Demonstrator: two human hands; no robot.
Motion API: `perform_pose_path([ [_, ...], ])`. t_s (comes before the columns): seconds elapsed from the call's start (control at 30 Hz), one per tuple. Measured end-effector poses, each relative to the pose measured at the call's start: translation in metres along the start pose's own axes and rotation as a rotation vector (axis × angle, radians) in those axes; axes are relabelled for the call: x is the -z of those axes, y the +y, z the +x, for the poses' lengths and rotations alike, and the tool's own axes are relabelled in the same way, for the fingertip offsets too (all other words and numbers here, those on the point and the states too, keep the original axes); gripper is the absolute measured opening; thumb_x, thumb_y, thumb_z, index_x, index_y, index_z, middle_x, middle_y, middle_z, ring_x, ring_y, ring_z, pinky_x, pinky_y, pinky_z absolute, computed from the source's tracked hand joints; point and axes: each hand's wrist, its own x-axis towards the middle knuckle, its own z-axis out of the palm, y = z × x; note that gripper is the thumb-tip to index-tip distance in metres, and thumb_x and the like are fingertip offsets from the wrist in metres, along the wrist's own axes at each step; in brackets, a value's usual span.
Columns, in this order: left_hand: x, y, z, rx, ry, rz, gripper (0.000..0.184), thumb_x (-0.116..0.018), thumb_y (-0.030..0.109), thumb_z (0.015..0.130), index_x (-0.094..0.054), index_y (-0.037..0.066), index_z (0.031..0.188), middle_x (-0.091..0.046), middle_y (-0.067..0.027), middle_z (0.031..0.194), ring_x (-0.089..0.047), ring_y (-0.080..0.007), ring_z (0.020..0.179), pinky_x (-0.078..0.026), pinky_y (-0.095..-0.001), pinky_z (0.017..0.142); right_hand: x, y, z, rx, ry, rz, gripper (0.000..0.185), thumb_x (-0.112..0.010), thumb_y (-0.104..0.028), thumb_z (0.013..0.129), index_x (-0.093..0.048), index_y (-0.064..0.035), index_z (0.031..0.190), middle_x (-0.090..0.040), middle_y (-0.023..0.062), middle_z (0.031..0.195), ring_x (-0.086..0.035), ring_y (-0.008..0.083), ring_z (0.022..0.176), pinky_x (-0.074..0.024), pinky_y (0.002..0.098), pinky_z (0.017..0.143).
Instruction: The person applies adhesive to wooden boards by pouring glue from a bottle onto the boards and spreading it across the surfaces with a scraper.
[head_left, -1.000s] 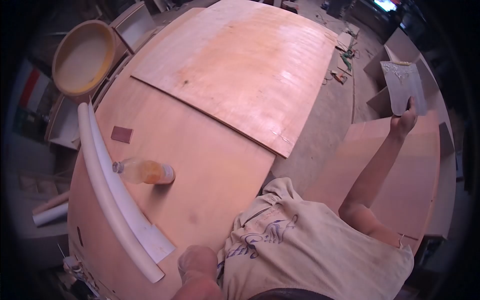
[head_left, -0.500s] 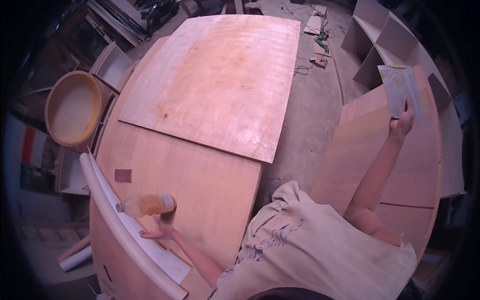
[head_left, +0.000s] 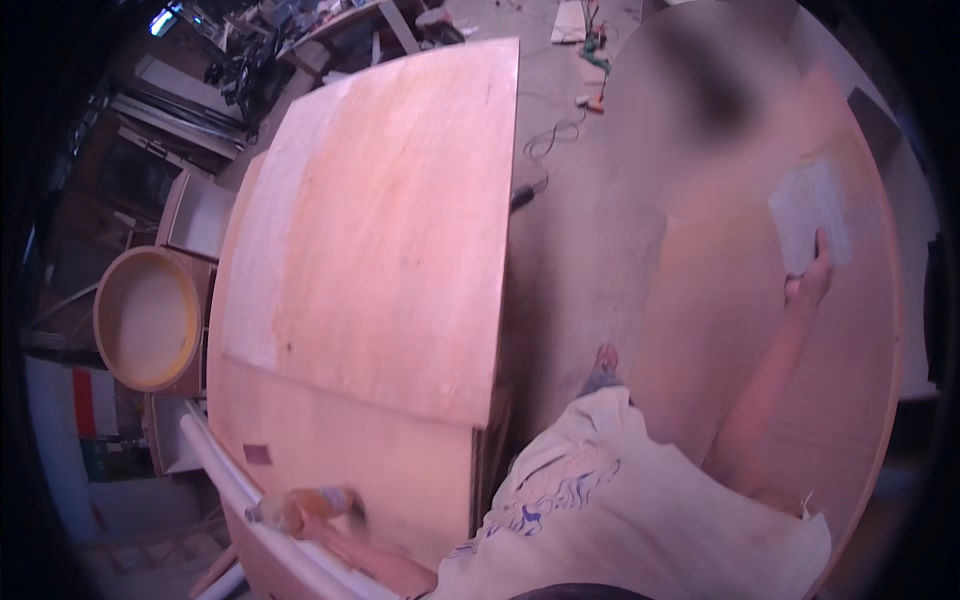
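Note:
My left hand [head_left: 318, 530] is at a clear plastic bottle [head_left: 325, 498] of amber liquid, with the fingers closed around its near side; motion blurs them a little. The bottle is above the lower plywood sheet [head_left: 400, 470], close to a long white roll [head_left: 225, 465]. Out to the right, my right hand [head_left: 812, 278] grips a flat, pale grey scraper-like sheet [head_left: 808, 205] by its lower end. That sheet is above a large wooden panel [head_left: 790, 350]. A smaller plywood board [head_left: 390, 230] with a paler left strip lies on top of the lower sheet.
A dark red sandpaper-like square [head_left: 257, 455] lies left of the bottle. A round-rimmed wooden piece [head_left: 150, 318] and box frames stand at left. On the floor, a cable [head_left: 550, 145] runs near a green power tool [head_left: 595, 50]. A blurred patch hides the upper right.
The view has turned, so the boards sit lower and further left. My left hand has gone from open beside the bottle to closed around it. My right hand still holds the pale sheet.

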Motion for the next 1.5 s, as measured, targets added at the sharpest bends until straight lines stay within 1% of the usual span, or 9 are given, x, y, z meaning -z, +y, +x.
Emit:
perform_pose_path([
  [0.37, -0.211, 0.124, -0.081, 0.215, -0.079, -0.220, 0.082, -0.082, 0.011, 0.066, -0.037, 0.000, 0.134, -0.048, -0.0149, 0.128, -0.050, -0.0278, 0.114, -0.042, -0.0430, 0.100, -0.149, 0.146, 0.160, -0.371, -0.394, 0.131, 0.045, -0.059, -0.007, 0.088, -0.044, 0.0004, 0.130, -0.054, 0.0118, 0.125, -0.052, 0.0241, 0.115, -0.0437, 0.0362, 0.099],
  [0.63, -0.496, 0.246, -0.162, 0.293, -0.637, -0.572, 0.069, -0.081, 0.003, 0.067, -0.047, 0.004, 0.127, -0.055, -0.0096, 0.122, -0.053, -0.0231, 0.112, -0.045, -0.0381, 0.098, -0.264, 0.228, 0.212, -0.549, -0.595, 0.087, 0.047, -0.064, -0.005, 0.084, -0.045, 0.0014, 0.127, -0.054, 0.0114, 0.125, -0.051, 0.0235, 0.115, -0.0417, 0.0358, 0.098],
  [0.83, -0.631, 0.303, -0.176, -0.007, -0.774, -0.399, 0.071, -0.086, 0.013, 0.059, -0.051, 0.004, 0.120, -0.058, -0.0070, 0.112, -0.057, -0.0177, 0.104, -0.048, -0.0314, 0.088, -0.383, 0.271, 0.250, -0.297, -1.069, -0.657, 0.040, -0.062, -0.009, 0.085, -0.052, 0.0003, 0.123, -0.063, 0.0111, 0.106, -0.060, 0.0219, 0.099, -0.0478, 0.0354, 0.088],
  [0.97, -0.666, 0.326, -0.183, -0.059, -0.681, -0.403, 0.077, -0.087, 0.016, 0.055, -0.049, 0.005, 0.121, -0.058, -0.0070, 0.110, -0.057, -0.0161, 0.102, -0.048, -0.0313, 0.083, -0.517, 0.297, 0.190, 0.175, -1.995, -0.625, 0.024, -0.056, -0.009, 0.084, -0.063, 0.0030, 0.104, -0.067, 0.0149, 0.080, -0.066, 0.0304, 0.085, -0.0501, 0.0355, 0.078],
  [1.03, -0.679, 0.335, -0.188, -0.018, -0.594, -0.377, 0.078, -0.087, 0.016, 0.055, -0.049, 0.005, 0.122, -0.057, -0.0071, 0.110, -0.057, -0.0161, 0.102, -0.049, -0.0313, 0.082, -0.548, 0.344, 0.151, 0.525, -2.286, -0.911, 0.036, -0.054, -0.004, 0.079, -0.060, 0.0000, 0.114, -0.066, 0.0161, 0.105, -0.064, 0.0332, 0.095, -0.0501, 0.0386, 0.076],
  [1.13, -0.691, 0.351, -0.209, 0.114, -0.333, -0.271, 0.078, -0.087, 0.016, 0.055, -0.048, 0.005, 0.122, -0.057, -0.0072, 0.111, -0.057, -0.0161, 0.102, -0.049, -0.0314, 0.082, -0.529, 0.451, 0.133, 1.212, -2.202, -0.227, 0.038, -0.048, -0.003, 0.080, -0.058, -0.0049, 0.117, -0.067, 0.0147, 0.096, -0.064, 0.0340, 0.088, -0.0515, 0.0435, 0.073],
  [1.27, -0.715, 0.379, -0.249, 0.277, 0.037, -0.097, 0.079, -0.088, 0.017, 0.055, -0.048, 0.005, 0.122, -0.057, -0.0075, 0.112, -0.057, -0.0162, 0.102, -0.050, -0.0315, 0.081, -0.550, 0.405, 0.145, 1.280, -2.860, -0.570, 0.028, -0.049, -0.007, 0.081, -0.058, -0.0055, 0.107, -0.065, 0.0154, 0.082, -0.065, 0.0323, 0.079, -0.0524, 0.0426, 0.067],
  [1.37, -0.746, 0.402, -0.274, 0.419, 0.184, -0.021, 0.080, -0.088, 0.017, 0.055, -0.047, 0.005, 0.123, -0.056, -0.0076, 0.113, -0.057, -0.0162, 0.102, -0.050, -0.0316, 0.080, -0.584, 0.449, 0.123, 1.248, -2.631, -0.291, 0.026, -0.050, -0.007, 0.079, -0.059, -0.0068, 0.103, -0.065, 0.0176, 0.079, -0.065, 0.0325, 0.076, -0.0514, 0.0434, 0.064],
  [1.5, -0.792, 0.422, -0.319, 0.725, 0.241, -0.033, 0.078, -0.087, 0.017, 0.059, -0.047, 0.004, 0.124, -0.056, -0.0089, 0.117, -0.056, -0.0178, 0.105, -0.050, -0.0337, 0.085, -0.570, 0.486, 0.117, 1.294, -2.938, -0.318, 0.033, -0.051, -0.007, 0.076, -0.062, -0.0082, 0.107, -0.066, 0.0191, 0.076, -0.065, 0.0353, 0.071, -0.0506, 0.0453, 0.064],
])
